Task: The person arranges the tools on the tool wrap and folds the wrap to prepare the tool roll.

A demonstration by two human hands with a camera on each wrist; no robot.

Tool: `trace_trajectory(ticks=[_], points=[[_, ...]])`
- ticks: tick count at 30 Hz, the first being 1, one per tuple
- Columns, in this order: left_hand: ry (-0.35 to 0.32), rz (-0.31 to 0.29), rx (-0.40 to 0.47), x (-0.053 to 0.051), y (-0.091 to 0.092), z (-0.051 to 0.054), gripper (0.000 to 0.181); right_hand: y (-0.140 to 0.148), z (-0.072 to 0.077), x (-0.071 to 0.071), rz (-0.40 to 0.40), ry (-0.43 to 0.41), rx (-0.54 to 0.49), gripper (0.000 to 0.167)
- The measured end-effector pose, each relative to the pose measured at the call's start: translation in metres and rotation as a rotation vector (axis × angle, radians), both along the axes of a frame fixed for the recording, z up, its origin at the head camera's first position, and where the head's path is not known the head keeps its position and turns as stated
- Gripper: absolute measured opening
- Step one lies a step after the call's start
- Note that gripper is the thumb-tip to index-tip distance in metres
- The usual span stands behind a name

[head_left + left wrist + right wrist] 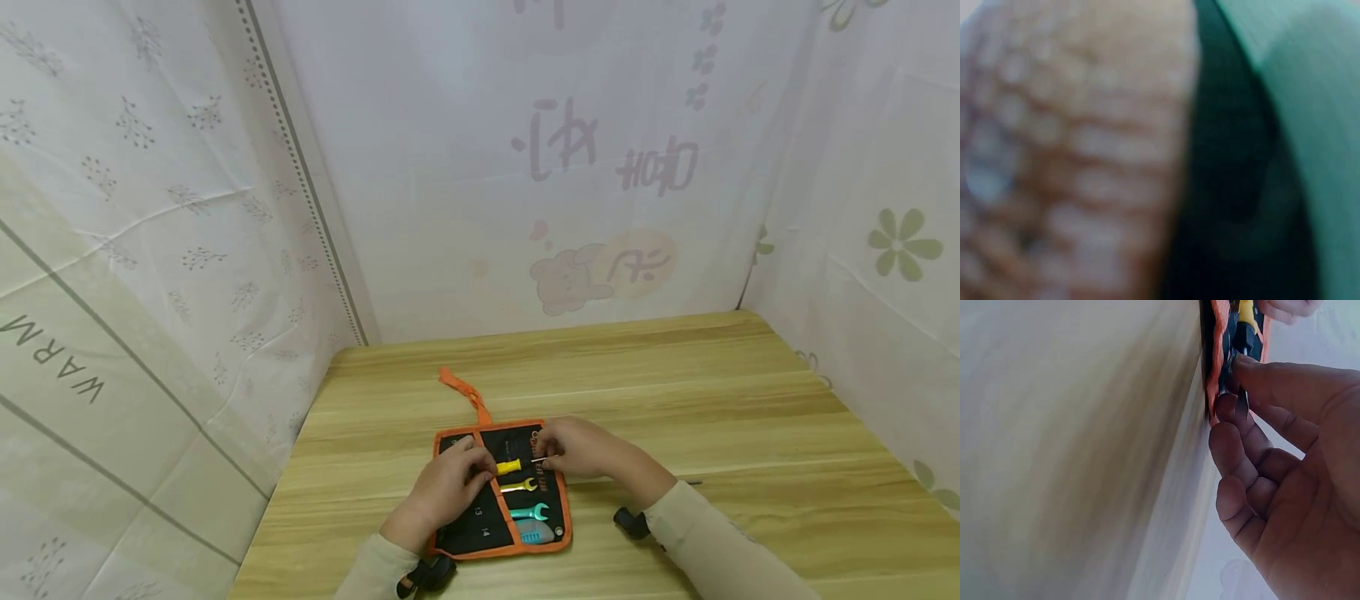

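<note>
A black tool pouch [462, 537] with orange edging lies unfolded on the table. Curled fingers of my left hand [450, 482] pinch the orange pocket edge, beside a yellow-handled screwdriver [509, 467]. My right hand [581, 448] pinches that screwdriver's metal shaft between thumb and fingers. Its handle points left into the pocket, the end hidden by the left fingers. Below it, a gold wrench [519, 485], a teal wrench [531, 512] and a teal-and-grey utility knife [535, 532] stick out of pockets. In the left wrist view, blurred skin hides most of the pouch.
An orange tie strap [467, 388] trails from the pouch's far edge. A thin dark rod end [693, 482] shows beyond the right sleeve on the wooden table [637, 375]. Printed curtains [450, 208] surround the table's back and sides.
</note>
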State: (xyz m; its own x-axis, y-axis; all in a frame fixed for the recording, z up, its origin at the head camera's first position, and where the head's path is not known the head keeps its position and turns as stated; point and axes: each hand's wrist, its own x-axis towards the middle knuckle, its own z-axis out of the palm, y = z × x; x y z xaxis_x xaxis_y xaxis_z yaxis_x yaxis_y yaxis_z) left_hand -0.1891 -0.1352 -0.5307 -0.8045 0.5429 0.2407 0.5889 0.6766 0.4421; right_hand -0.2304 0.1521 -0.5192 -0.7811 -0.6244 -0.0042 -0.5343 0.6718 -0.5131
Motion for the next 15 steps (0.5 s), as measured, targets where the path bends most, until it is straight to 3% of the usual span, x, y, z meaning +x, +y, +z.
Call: trace_trajectory(ticks=[15], points=[[-0.069, 0.077, 0.014, 0.002, -0.025, 0.003, 0.022, 0.018, 0.000, -0.001, -0.022, -0.036, -0.016, 0.011]])
